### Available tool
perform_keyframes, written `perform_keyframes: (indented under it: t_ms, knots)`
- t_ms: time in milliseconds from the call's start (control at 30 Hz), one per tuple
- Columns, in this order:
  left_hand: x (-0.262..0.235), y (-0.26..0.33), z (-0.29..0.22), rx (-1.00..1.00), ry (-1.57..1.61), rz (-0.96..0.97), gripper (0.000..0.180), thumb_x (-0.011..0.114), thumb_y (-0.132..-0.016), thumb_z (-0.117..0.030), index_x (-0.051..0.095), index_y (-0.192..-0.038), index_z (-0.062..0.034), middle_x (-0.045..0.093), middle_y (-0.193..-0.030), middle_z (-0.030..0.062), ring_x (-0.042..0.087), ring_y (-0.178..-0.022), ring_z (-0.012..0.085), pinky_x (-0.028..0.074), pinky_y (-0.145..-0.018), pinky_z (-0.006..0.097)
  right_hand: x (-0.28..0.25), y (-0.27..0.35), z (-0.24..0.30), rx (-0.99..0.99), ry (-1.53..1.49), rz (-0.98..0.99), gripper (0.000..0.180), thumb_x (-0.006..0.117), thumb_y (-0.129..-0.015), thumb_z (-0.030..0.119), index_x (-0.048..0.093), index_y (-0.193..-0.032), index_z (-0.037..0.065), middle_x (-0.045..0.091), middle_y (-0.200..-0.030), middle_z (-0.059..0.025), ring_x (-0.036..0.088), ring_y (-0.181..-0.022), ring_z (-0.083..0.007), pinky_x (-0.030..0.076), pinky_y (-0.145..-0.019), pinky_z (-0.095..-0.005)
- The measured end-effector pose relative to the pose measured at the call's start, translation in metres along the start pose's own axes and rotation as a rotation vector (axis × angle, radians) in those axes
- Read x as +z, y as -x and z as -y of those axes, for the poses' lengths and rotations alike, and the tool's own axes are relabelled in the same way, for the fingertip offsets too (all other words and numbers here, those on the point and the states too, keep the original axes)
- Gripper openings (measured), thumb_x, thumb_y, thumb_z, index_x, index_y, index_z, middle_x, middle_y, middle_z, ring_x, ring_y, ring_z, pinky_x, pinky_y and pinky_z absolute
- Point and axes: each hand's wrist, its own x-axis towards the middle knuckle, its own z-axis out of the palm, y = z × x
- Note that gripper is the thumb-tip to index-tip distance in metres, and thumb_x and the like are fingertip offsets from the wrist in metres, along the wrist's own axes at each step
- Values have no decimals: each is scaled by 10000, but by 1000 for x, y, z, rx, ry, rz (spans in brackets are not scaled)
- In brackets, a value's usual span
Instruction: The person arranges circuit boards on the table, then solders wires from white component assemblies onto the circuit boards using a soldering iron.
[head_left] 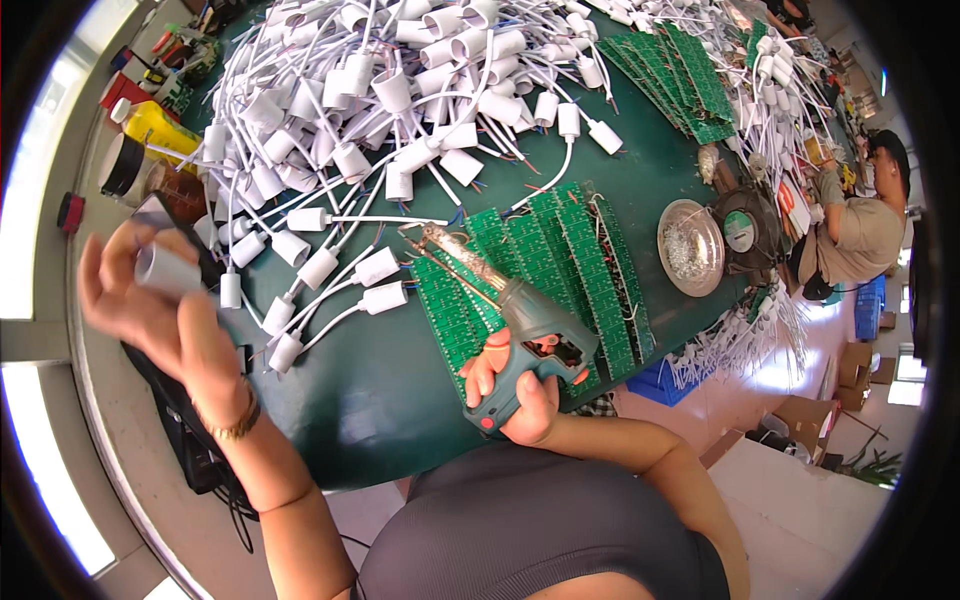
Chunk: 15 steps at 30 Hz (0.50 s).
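Note:
My left hand [165, 320], smeared by motion, is raised past the table's left edge. Its fingers close around a white plastic cylinder [168, 271], like the wired white caps on the table. My right hand [512, 388] grips a green soldering gun [540, 340] by its handle. The gun's metal tip [430, 236] points up and to the left, over green circuit board panels [540, 245] that lie side by side. White caps with wires [378, 266] lie just left of the boards, and one wire end reaches the boards' far edge near the tip.
A large heap of wired white caps [350, 90] covers the far side of the green table [375, 430]. More board panels [680, 80] lie at the back right. A round metal dish [690, 250] stands right of the boards. A yellow bottle [155, 128] is far left; another person [865, 225] works at the right.

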Motion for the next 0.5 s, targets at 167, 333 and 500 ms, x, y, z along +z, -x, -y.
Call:
perform_keyframes:
  t_ms: [167,333,500]
  knots:
    - [0,61,-6,286,115,523,705,631,-690,-60,279,-1299,-14,504,-1023,165,513,-661,214,431,-578,316,3,3,1,21,-26,-32,555,557,-927,475,405,-1287,80,533,-789,-67,591,-713,-210,427,-873,-420]
    - [24,138,29,45,101,791,410,733,-688,-25,474,-1006,-20,560,-984,154,583,-689,242,496,-581,334,6,7,12,81,-72,-73,513,552,-936,440,417,-1294,99,535,-790,-70,590,-704,-209,433,-853,-421]
    - [25,141,32,16,6,839,335,715,-716,72,493,-947,-26,497,-1133,206,558,-686,220,482,-613,314,-2,7,31,126,-90,-29,504,548,-940,420,403,-1315,116,535,-810,-67,592,-721,-206,444,-824,-407]
